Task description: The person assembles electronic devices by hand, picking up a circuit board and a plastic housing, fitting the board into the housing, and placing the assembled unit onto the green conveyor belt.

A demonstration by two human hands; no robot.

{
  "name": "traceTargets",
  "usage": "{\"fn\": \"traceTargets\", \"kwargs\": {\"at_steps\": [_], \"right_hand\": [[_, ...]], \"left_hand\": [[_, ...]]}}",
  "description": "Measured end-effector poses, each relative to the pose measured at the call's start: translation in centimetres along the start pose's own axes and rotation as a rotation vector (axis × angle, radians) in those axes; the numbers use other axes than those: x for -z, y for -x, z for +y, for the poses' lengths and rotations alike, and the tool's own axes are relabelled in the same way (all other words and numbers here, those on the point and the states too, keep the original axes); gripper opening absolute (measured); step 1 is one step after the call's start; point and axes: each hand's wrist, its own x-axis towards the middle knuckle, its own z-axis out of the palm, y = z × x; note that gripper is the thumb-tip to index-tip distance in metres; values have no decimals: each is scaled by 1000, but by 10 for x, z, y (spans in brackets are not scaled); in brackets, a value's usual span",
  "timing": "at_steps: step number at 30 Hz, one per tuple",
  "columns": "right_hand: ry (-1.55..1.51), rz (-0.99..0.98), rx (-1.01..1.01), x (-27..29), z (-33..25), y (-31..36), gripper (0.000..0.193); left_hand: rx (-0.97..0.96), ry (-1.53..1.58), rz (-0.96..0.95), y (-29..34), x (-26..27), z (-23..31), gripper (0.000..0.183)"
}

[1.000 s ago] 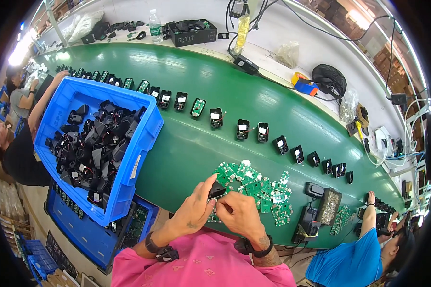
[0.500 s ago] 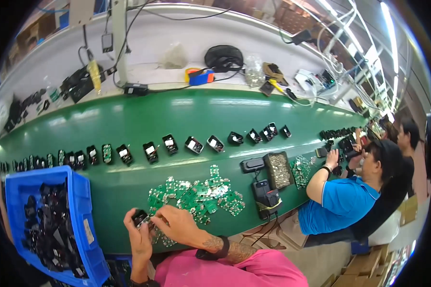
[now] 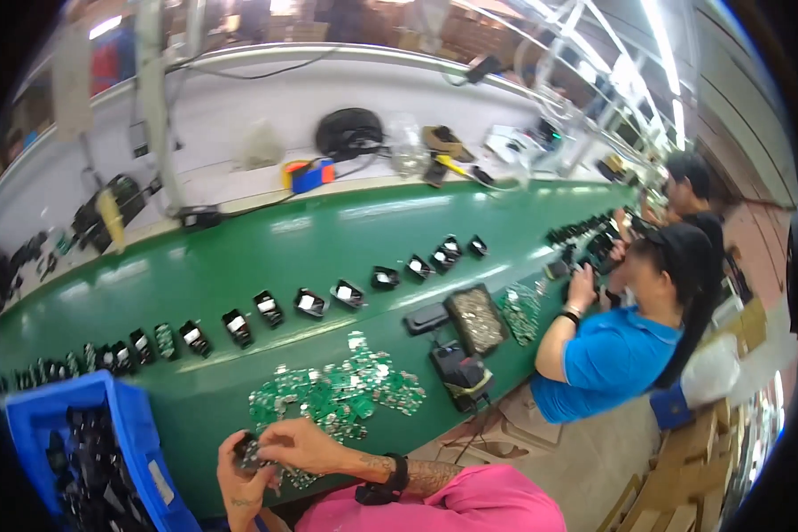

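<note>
A small black plastic housing [image 3: 246, 452] sits upright in my left hand [image 3: 238, 488], whose fingers and thumb are wrapped round it. My right hand [image 3: 303, 446] is at the housing's right side with thumb and fingers pinched together at its open top. What those fingertips hold, if anything, is too small to make out. Just beyond both hands lies a loose pile of green circuit boards [image 3: 346, 395] on the green bench [image 3: 206, 403]. Some boards are partly hidden under my right hand and wrist.
A blue bin [image 3: 137, 417] full of black housings stands at my left. Across the bench runs a row of black housings [image 3: 310, 302], some with boards. To the right are a tray of small metal parts [image 3: 479, 321], a black device [image 3: 459, 368] and a co-worker in a blue shirt [image 3: 616, 355].
The view has swung to the right and tilted, so the bench things sit further left. Both my hands stay together at the black housing.
</note>
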Motion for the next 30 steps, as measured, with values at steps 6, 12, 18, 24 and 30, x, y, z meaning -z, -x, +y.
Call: {"fn": "traceTargets", "kwargs": {"at_steps": [6, 12, 18, 24, 30], "right_hand": [[668, 0, 82, 16, -28, -2, 16], [638, -56, 85, 10, -48, -13, 8], [595, -138, -58, -16, -41, -30, 8], [708, 28, -132, -43, -34, -26, 20], [746, -81, -226, -56, -36, -23, 26]], "left_hand": [[17, -186, -157, 6, 5, -7, 54], [-117, -156, -86, 9, -4, 8, 54], [-214, -214, 89, 13, 6, 13, 58], [-417, -337, 246, 8, 23, -5, 55], [-323, -264, 244, 0, 36, -10, 59]]}}
